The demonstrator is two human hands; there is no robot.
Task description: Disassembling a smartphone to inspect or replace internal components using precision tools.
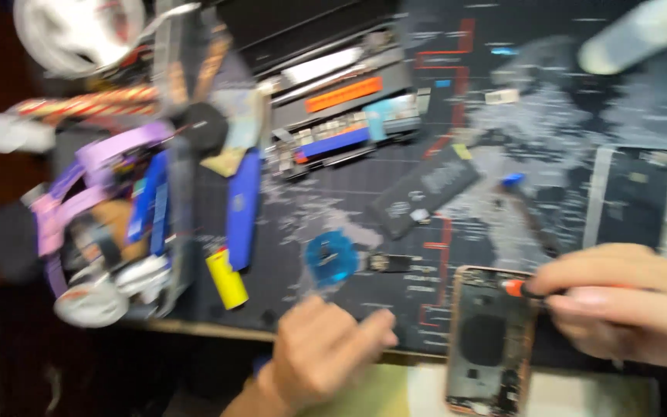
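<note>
An opened phone body (489,340) with a copper-coloured rim lies at the near edge of a dark work mat (395,193). My right hand (627,309) is closed on a thin tool with an orange collar (512,288), its tip over the phone's top right corner. My left hand (330,347) rests loosely curled at the mat's near edge, left of the phone, holding nothing I can make out. A blue round disc (331,259) lies just beyond that hand. The picture is blurred by motion.
A black flat battery (424,193) lies mid-mat. An open tool case (341,100) sits at the back. Blue-handled tools (242,208), a yellow cylinder (226,278), purple strips (86,185) and tape rolls (79,31) crowd the left. A dark phone panel (638,197) lies right.
</note>
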